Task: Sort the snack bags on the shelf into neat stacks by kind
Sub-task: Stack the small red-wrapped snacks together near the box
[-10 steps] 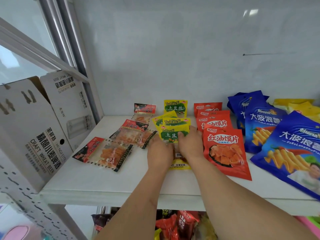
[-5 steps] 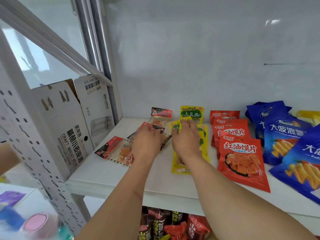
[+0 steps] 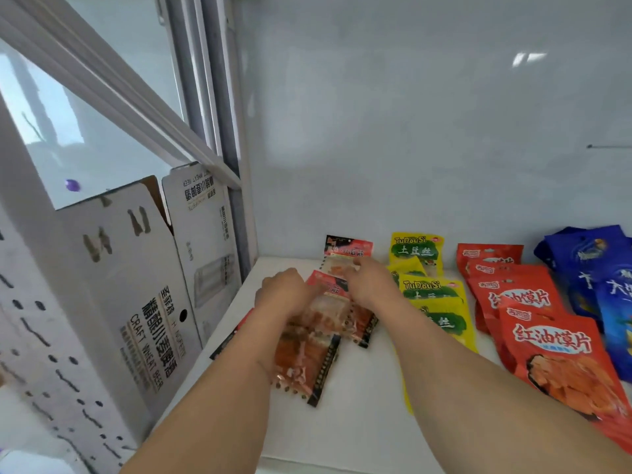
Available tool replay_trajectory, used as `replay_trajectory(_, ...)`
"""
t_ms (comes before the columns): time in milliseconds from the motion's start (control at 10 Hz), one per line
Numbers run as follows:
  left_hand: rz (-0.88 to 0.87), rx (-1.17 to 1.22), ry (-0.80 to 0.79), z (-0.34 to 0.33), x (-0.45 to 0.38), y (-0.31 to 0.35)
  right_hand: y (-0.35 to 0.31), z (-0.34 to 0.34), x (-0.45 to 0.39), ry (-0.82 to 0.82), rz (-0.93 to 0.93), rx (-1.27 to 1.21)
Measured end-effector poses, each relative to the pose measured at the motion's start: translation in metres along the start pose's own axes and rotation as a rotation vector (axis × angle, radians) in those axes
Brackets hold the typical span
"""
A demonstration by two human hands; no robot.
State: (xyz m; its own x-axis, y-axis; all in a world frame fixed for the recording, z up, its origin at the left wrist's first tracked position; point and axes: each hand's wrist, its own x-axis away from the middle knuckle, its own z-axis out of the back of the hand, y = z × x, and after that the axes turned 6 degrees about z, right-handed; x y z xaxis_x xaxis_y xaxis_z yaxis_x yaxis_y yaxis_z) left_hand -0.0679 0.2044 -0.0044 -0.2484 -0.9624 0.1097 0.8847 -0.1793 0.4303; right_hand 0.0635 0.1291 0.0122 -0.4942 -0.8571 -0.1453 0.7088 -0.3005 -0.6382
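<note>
Head view: your left hand [image 3: 284, 295] and right hand [image 3: 371, 289] are both on the clear red-topped packets [image 3: 328, 323] at the shelf's [image 3: 362, 425] left end; fingers are hidden, so I can't tell either grip. Right of them: yellow bags [image 3: 432, 302], red bags [image 3: 533, 323], blue bags [image 3: 595, 275] far right.

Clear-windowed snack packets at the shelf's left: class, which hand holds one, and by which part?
Both hands are on the clear-windowed packets. The left hand covers one's upper left; the right hand touches a red header. Whether either grip is closed cannot be told.
</note>
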Motion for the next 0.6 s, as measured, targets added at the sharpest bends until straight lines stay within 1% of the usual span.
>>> replay_trajectory(100,0.001,-0.08,-0.084,-0.006,-0.008,-0.005,-0.003,-0.004,-0.007,-0.049,-0.048,-0.017)
replay_trajectory(200,-0.016,-0.118,-0.062,-0.008,-0.011,-0.012,-0.005,-0.009,-0.013,-0.068,-0.138,-0.087)
replay_trajectory(300,-0.018,-0.105,-0.053,-0.007,-0.011,-0.018,-0.009,-0.012,-0.02,-0.085,-0.146,-0.015)
replay_trajectory(400,-0.013,-0.054,-0.055,-0.005,-0.007,-0.025,-0.012,-0.011,-0.016,-0.048,-0.225,-0.281)
replay_trajectory(500,-0.015,0.05,-0.054,-0.002,-0.001,-0.031,-0.012,-0.014,-0.019,-0.003,-0.282,-0.335)
replay_trajectory(600,-0.008,0.253,-0.043,0.003,0.006,-0.037,-0.009,-0.02,-0.019,0.037,-0.335,-0.308)
